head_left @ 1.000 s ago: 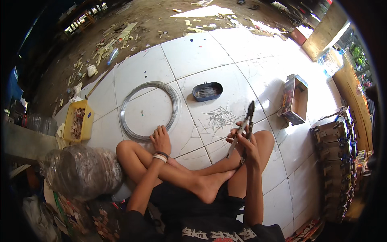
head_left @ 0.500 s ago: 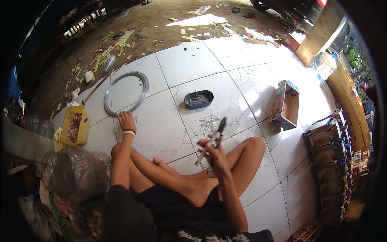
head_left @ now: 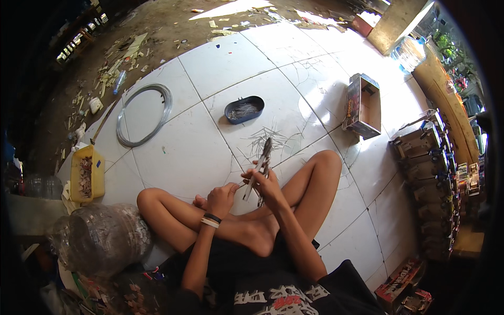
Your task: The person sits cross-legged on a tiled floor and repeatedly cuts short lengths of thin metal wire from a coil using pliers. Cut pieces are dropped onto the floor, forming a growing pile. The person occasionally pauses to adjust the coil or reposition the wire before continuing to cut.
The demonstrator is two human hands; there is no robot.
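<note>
My right hand (head_left: 270,190) is wrapped round a pair of pliers (head_left: 267,148), dark jaws pointing away from me and pale handles in the palm. Close beside it, my left hand (head_left: 222,199) is closed above my crossed legs. Its fingertips pinch something thin that reaches toward the pliers, too fine to make out. Beyond the pliers, cut lengths of thin wire (head_left: 273,137) lie scattered on the tiles. Farther off stands a small blue oval tub (head_left: 255,117) holding more of these pieces. A coil of silvery wire (head_left: 168,107) lies flat to the left.
To the left are a yellow tub (head_left: 97,178) of small scraps and a large clear plastic bottle (head_left: 105,236). An open printed box (head_left: 360,107) sits at right, near a stacked row of small cardboard pieces (head_left: 428,184). Litter covers the dirt ground past the tiles.
My left hand has left the wire coil and come right and nearer, beside my right hand, with its fingers now closed. The pliers have shifted slightly left and nearer my left hand.
</note>
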